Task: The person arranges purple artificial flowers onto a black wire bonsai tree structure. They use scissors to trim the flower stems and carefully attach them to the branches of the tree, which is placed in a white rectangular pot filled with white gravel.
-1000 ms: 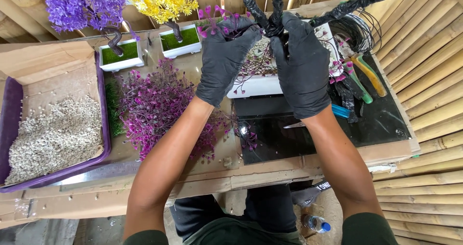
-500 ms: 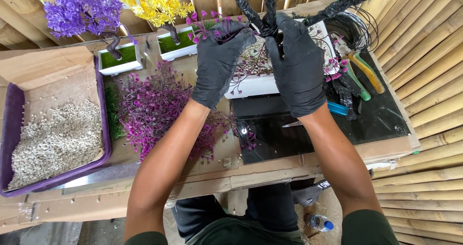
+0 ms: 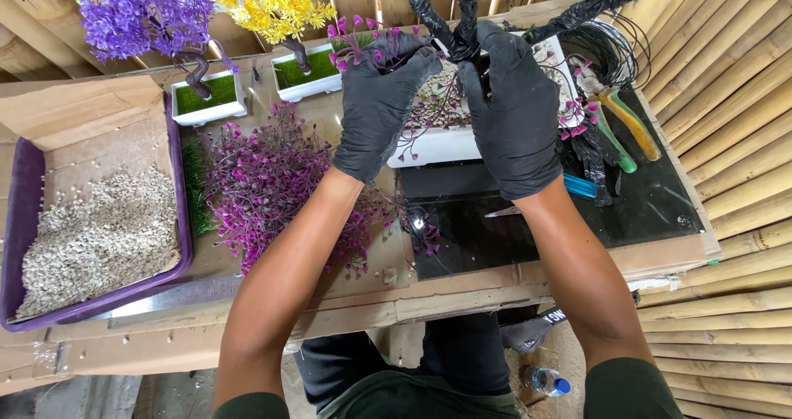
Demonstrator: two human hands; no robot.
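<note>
Hands in black gloves, left hand (image 3: pixel 381 105) and right hand (image 3: pixel 513 110), both closed around a knobbly black-wrapped tree trunk (image 3: pixel 464 23) above a white rectangular pot (image 3: pixel 441 145).

Gravel tray (image 3: pixel 25 221) far left, loose sprigs (image 3: pixel 264 188) beside it, two potted trees (image 3: pixel 210 97) behind, pliers (image 3: pixel 631 126) right of white pot (image 3: pixel 441 145).

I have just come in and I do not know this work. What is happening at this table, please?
A person in black gloves is working on a small artificial tree. Both the left hand and the right hand grip its black wrapped trunk, which stands in a white pot; the left hand also holds a sprig of pink leaves. A heap of purple foliage lies beside it, with a purple tray of gravel further left. Two finished trees, purple and yellow, stand behind.
</note>
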